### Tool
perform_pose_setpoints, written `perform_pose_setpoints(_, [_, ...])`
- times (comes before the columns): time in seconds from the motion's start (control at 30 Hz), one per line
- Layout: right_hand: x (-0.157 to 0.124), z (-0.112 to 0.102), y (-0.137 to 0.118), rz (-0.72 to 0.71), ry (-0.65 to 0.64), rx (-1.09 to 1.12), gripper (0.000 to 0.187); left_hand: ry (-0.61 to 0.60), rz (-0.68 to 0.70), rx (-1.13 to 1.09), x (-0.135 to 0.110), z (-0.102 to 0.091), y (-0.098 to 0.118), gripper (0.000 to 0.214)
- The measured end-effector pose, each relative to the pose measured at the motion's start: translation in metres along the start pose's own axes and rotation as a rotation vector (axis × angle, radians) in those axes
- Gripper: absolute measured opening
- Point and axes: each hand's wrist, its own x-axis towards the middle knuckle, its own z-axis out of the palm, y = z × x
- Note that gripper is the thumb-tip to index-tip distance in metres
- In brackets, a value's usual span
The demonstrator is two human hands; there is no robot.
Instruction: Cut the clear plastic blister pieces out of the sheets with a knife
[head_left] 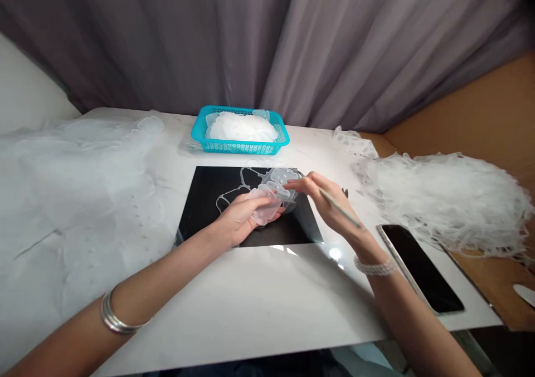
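My left hand point(244, 215) is closed around a few thin, translucent white sheet pieces point(267, 209), held above a black board point(204, 199). My right hand point(328, 199) grips a slim, pale greenish tool point(340, 209) like a pen or tweezers; its exact kind is unclear. The tool's tip end points at the upper right of the board. A clear cut-out sheet with white outlines point(285, 175) lies there, partly hidden behind both hands. The right fingertips are close to the pieces in my left hand; whether they touch is unclear.
Behind the board stands a turquoise basket point(240, 147) filled with white pieces. A heap of translucent sheets point(83, 171) covers the table's left side. Tangled white offcuts point(455, 199) pile up at right, near a smartphone point(422, 268). A grey curtain point(234, 43) hangs behind.
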Motion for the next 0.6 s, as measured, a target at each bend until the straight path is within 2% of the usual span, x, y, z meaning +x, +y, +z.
perform_pose_setpoints(0.13, [0.003,0.009,0.022,-0.066,-0.177,0.107,0.031,0.083,0.031,0.11,0.0,-0.005,-0.003,0.018])
perform_pose_setpoints(0.2, [0.001,0.017,0.028,-0.084,-0.203,0.137,0.03,0.104,0.069,0.151,0.001,-0.005,-0.002,0.02])
perform_pose_setpoints(0.37, [-0.005,0.028,0.035,-0.226,-0.185,-0.005,0.031,0.128,0.151,0.248,0.002,-0.009,-0.002,0.02])
perform_pose_setpoints(0.53, [-0.007,0.033,0.038,-0.404,-0.264,-0.234,0.035,0.105,0.228,0.376,-0.004,-0.01,-0.004,0.015])
perform_pose_setpoints(0.6, [-0.007,0.036,0.038,-0.43,-0.269,-0.26,0.034,0.089,0.251,0.407,-0.011,-0.008,0.0,0.013])
